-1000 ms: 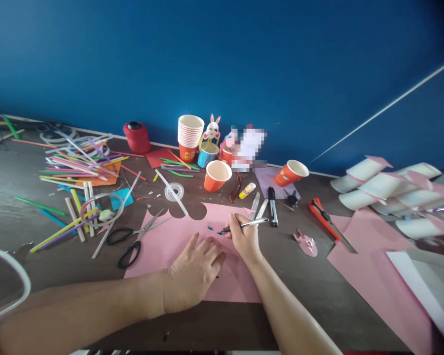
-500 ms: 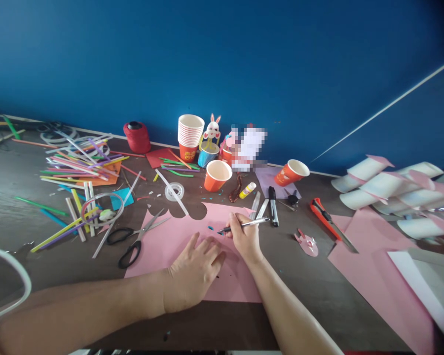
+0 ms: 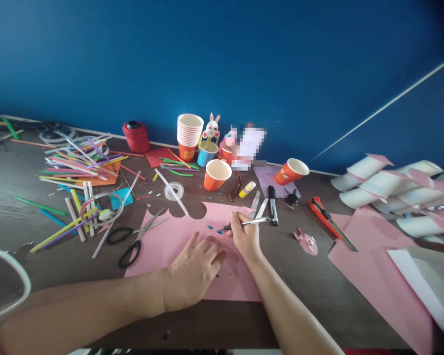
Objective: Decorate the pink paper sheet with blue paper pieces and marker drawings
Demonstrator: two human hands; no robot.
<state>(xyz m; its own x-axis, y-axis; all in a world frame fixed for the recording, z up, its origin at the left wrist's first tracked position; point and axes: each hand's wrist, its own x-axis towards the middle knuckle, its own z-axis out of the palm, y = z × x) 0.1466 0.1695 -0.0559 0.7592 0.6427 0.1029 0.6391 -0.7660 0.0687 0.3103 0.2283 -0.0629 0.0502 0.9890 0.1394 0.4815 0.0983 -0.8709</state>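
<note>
Now pen (image 3: 255,221) shifts off 1 blue spot (image 3: 220,231), perhaps done | right grip (image 3: 245,240): closed round pen | left grip (image 3: 196,268): open on pink paper (image 3: 239,283), near desk (image 3: 207,325) front edge

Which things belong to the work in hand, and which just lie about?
Seemingly in use: pen in the right hand, pink sheet under the left hand, blue ovals on it.

Seemingly lying about: scissors, utility knife, glue stick, tape roll, black marker.
</note>
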